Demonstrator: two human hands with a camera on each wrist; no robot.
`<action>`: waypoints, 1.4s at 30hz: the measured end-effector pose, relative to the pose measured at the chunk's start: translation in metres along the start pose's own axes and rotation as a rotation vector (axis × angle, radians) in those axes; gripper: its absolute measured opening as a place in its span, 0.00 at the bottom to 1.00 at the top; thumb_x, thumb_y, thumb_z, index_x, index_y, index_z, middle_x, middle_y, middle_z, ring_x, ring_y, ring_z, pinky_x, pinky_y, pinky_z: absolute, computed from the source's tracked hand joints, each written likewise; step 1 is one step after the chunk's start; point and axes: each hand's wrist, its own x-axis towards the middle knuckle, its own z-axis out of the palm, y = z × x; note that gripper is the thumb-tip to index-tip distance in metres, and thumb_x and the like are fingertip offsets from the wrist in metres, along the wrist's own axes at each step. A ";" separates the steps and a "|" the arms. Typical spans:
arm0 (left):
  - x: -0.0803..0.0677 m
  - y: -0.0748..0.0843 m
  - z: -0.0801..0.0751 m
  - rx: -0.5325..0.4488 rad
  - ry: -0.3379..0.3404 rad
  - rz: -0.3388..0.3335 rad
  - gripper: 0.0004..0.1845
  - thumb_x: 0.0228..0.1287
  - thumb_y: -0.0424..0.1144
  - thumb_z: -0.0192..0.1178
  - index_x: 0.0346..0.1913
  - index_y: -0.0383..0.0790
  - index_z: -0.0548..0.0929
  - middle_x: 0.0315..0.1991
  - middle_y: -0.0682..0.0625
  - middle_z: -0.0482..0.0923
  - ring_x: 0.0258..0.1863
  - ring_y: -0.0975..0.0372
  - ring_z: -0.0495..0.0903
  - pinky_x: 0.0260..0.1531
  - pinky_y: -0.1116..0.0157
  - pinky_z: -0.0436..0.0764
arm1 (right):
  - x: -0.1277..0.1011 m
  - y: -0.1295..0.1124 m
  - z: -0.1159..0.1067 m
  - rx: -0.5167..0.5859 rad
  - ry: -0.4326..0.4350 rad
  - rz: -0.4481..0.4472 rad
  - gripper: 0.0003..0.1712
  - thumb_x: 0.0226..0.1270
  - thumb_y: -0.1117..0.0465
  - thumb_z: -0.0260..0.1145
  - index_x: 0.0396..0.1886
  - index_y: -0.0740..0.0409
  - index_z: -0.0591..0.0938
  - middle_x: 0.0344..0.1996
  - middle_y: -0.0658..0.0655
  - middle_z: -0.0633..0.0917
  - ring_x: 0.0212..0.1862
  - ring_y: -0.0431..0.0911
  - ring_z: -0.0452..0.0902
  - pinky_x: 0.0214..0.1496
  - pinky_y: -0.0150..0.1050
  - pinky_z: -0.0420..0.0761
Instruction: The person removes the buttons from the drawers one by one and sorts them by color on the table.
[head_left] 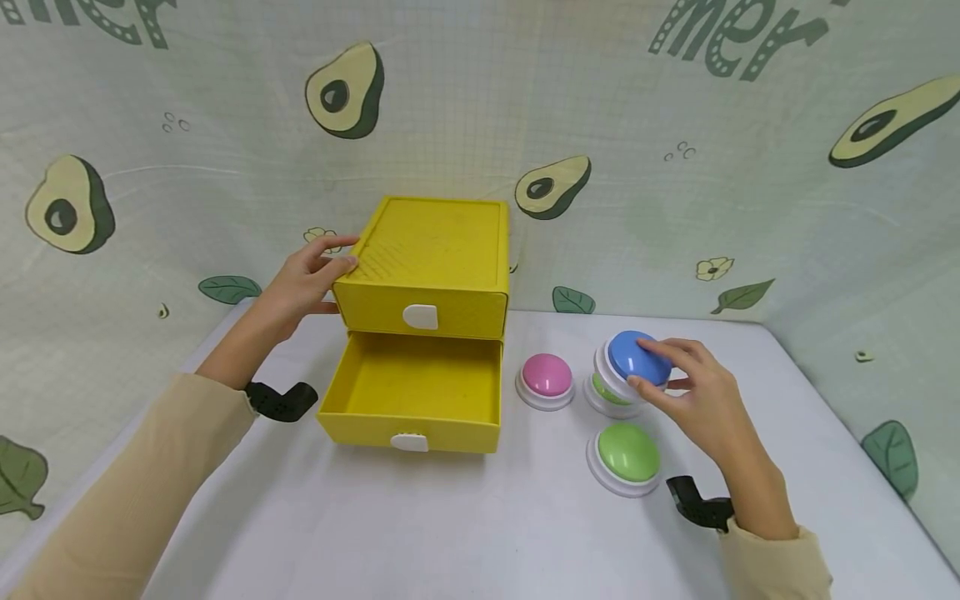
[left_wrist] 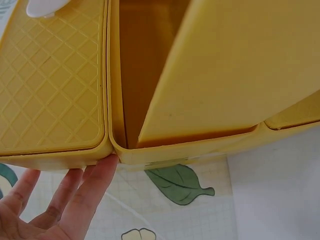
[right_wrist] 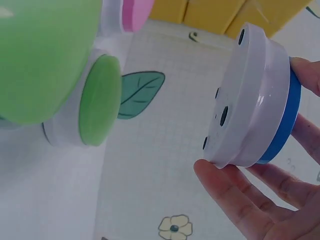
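Staged tabletop booth: white table [head_left: 465, 533] w/ avocado-print backdrop [head_left: 675, 125] all round.

white table [head_left: 465, 533], yellow drawer unit [head_left: 427, 275], three buttons [head_left: 628, 454]

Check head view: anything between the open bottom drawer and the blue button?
Yes. The pink button sits between the drawer and the blue button, seen in the head view.

A white tabletop [head_left: 480, 533] is enclosed on three sides by a pale, grid-patterned fabric backdrop [head_left: 675, 208] printed with halved avocados [head_left: 345, 90], green leaves [head_left: 228, 288], small flowers [head_left: 712, 267] and dark green lettering [head_left: 738, 33]. Even, soft light is cast throughout.
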 end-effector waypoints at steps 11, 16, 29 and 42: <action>0.000 0.000 0.001 -0.012 -0.005 0.008 0.30 0.69 0.54 0.45 0.71 0.55 0.54 0.66 0.38 0.58 0.59 0.47 0.68 0.53 0.44 0.74 | -0.006 0.034 -0.003 -0.032 0.021 0.080 0.26 0.54 0.59 0.71 0.54 0.61 0.79 0.47 0.65 0.76 0.44 0.61 0.77 0.36 0.09 0.69; -0.001 0.001 0.001 -0.009 -0.005 0.008 0.30 0.69 0.54 0.45 0.71 0.55 0.54 0.67 0.38 0.58 0.59 0.46 0.68 0.53 0.44 0.74 | -0.010 0.050 -0.003 -0.079 0.017 0.130 0.27 0.55 0.57 0.71 0.54 0.61 0.79 0.47 0.66 0.76 0.43 0.61 0.77 0.34 0.10 0.69; -0.001 -0.001 0.000 -0.013 -0.003 0.013 0.30 0.69 0.53 0.45 0.71 0.54 0.54 0.66 0.37 0.58 0.60 0.46 0.68 0.53 0.43 0.73 | -0.020 0.077 -0.001 -0.174 -0.084 0.298 0.32 0.60 0.48 0.65 0.59 0.63 0.74 0.52 0.74 0.72 0.46 0.66 0.71 0.40 0.60 0.76; -0.001 -0.001 0.000 -0.005 0.001 0.014 0.30 0.70 0.54 0.45 0.71 0.55 0.54 0.66 0.37 0.58 0.59 0.46 0.69 0.53 0.44 0.74 | -0.024 0.097 -0.002 -0.186 -0.175 0.396 0.35 0.62 0.45 0.63 0.62 0.64 0.71 0.55 0.76 0.69 0.48 0.66 0.70 0.40 0.55 0.75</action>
